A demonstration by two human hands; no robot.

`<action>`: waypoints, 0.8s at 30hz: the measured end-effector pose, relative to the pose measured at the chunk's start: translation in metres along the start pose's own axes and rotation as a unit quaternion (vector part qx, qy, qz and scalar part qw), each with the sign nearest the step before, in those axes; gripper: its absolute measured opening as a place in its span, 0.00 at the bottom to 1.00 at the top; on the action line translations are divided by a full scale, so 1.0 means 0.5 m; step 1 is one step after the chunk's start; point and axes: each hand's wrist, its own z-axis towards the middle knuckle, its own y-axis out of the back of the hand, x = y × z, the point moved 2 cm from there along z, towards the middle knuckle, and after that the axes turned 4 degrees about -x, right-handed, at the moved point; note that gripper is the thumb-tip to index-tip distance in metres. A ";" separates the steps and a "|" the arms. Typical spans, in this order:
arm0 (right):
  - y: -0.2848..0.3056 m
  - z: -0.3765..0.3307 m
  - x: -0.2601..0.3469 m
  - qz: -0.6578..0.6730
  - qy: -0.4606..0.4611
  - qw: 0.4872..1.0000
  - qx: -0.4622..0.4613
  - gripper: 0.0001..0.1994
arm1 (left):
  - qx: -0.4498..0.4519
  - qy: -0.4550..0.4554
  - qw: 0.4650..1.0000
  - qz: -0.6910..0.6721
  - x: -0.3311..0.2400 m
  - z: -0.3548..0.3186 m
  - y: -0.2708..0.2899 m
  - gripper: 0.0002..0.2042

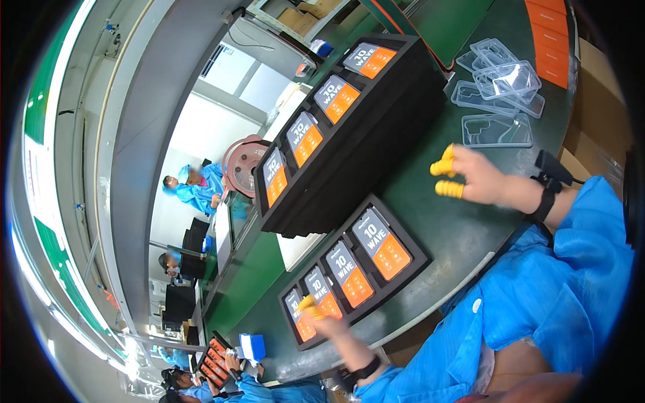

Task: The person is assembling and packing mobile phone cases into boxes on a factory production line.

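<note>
My left hand (pixel 325 326), with yellow finger covers, reaches over the near end of a black foam tray (pixel 311 341). Its fingers are stretched out above a flat grey-and-orange package (pixel 318 285); I cannot tell if they touch it. Several such packages sit in that tray's slots, one of them a larger-looking package (pixel 381 243) at the far end. My right hand (pixel 470 176) hovers over the green table with yellow-covered fingers apart and nothing between them. Clear plastic cases (pixel 497 131) lie beyond it.
A tall stack of black foam trays (pixel 363 144) stands behind, packages in its top layer. More clear cases (pixel 508 79) are piled near orange drawers (pixel 547 40). A blue-and-white box (pixel 252 348) and co-workers in blue, one with an orange-slotted tray (pixel 215 361), are farther along the bench.
</note>
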 end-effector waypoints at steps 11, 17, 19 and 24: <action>-0.241 -0.017 -0.087 -0.113 -0.110 0.977 0.142 0.33 | -0.084 0.323 0.842 0.423 0.079 0.072 0.485 0.20; -0.106 -0.027 -0.064 0.201 -0.206 0.957 0.032 0.26 | -0.069 0.433 0.898 0.040 -0.078 -0.072 0.318 0.17; -0.018 -0.041 0.004 0.092 -0.073 0.993 0.021 0.25 | -0.075 0.422 0.903 0.017 -0.094 -0.076 0.297 0.17; 0.175 -0.050 0.136 0.179 -0.024 0.983 0.014 0.25 | -0.066 0.324 0.944 0.010 -0.199 -0.013 0.208 0.18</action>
